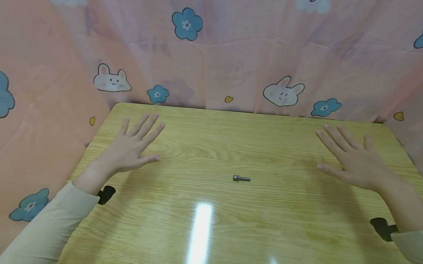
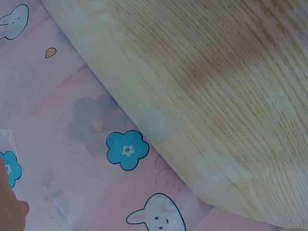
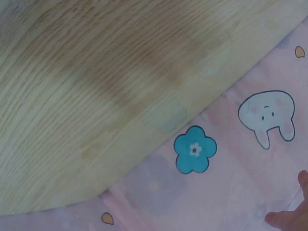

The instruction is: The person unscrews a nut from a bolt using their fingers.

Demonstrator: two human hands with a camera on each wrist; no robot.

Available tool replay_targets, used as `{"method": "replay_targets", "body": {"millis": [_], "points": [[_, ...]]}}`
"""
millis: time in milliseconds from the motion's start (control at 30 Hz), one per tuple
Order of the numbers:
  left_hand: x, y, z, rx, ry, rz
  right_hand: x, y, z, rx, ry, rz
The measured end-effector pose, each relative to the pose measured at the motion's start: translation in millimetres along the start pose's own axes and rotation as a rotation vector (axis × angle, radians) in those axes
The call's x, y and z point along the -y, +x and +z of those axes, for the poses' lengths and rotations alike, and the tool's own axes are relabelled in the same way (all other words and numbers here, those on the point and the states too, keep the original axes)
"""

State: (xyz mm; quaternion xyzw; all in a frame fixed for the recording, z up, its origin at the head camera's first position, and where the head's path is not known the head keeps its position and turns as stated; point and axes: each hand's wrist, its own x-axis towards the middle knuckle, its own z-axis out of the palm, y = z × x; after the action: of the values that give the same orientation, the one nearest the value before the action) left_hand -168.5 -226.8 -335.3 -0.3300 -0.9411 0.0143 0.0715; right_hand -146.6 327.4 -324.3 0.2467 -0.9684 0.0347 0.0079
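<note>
Well, bolt: I find the small metal bolt (image 1: 241, 178) lying on its side on the table (image 1: 196, 143), between the left hand (image 1: 127, 150) and the right hand (image 1: 358, 163) and well apart from both, its head toward the left.
Left hand: fingers fanned wide and nearly straight, thumb out toward the middle; it has hold of nothing.
Right hand: a near mirror of the other, fingers spread, thumb pointing inward, nothing held.
Height: soft shadows (image 1: 350, 207) on the wood suggest to me that both hands are raised, though I cannot tell how high.
Rolling: the shank looks round, so I judge that a glancing fingertip or a knock to the table could set the bolt turning.
Slipping: it is slim and lies low, so an off-centre pinch could let it squirt away.
Glare: should the bolt end up in the bright reflection (image 1: 199, 237), I might lose sight of it.
Head view: only this one gives me the bolt, and both hands whole.
Wrist views: each gives me a closer look at a rounded table corner and the patterned cloth (image 2: 86, 168), with just a bit of hand at a lower edge; from these alone I could not tell how the fingers lie.
</note>
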Motion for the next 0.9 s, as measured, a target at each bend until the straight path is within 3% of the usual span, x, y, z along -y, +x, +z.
{"method": "replay_targets", "body": {"millis": [133,267,400,700,900], "points": [[-4.9,2.6,0.5,-0.007,-0.056,0.023,3,5.7,0,-0.075,0.119,-0.045],[-12.0,7.5,4.2,-0.121,-0.143,0.113,11,11.6,-1,-0.171,0.270,-0.081],[-22.2,14.9,10.7,-0.221,-0.227,0.186,21,14.7,-3,-0.231,0.334,-0.074],[-53.4,25.8,30.7,-0.247,-0.466,0.204,35,25.0,6,-0.252,0.436,-0.091],[-69.7,33.5,41.7,-0.231,-0.536,0.217,45,33.0,18,-0.216,0.489,-0.109]]}}
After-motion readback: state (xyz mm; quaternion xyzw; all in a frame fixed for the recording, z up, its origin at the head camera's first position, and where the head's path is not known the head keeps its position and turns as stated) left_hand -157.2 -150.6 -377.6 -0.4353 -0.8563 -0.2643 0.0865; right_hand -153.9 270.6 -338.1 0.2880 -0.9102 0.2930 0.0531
